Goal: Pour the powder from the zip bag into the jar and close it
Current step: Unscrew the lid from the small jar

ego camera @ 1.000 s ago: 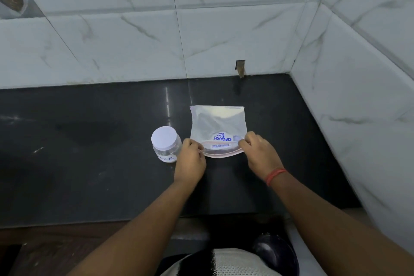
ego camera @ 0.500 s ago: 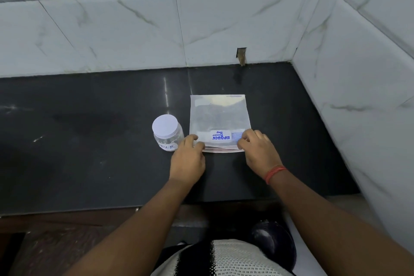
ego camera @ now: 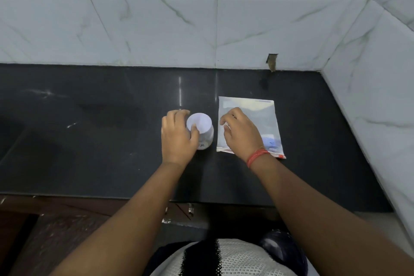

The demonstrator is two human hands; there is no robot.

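A small clear jar (ego camera: 204,139) with a white lid (ego camera: 199,123) stands on the black counter (ego camera: 100,141). My left hand (ego camera: 178,136) wraps around the jar's left side, thumb on the lid's edge. A clear zip bag (ego camera: 257,119) with blue print lies flat just right of the jar, its red-edged zip end toward me. My right hand (ego camera: 240,133) hovers over the bag's left half, fingers curled loosely near the jar lid, holding nothing that I can see.
White marble-look tiled walls (ego camera: 224,29) close the counter at the back and on the right. A small notch (ego camera: 272,61) sits in the back wall's base. The counter's front edge runs near my body, with wooden cabinetry (ego camera: 56,231) below.
Both hands have let go of the bag's zip end. The bag now lies flat. My left hand has moved onto the jar and my right hand has shifted toward the lid.
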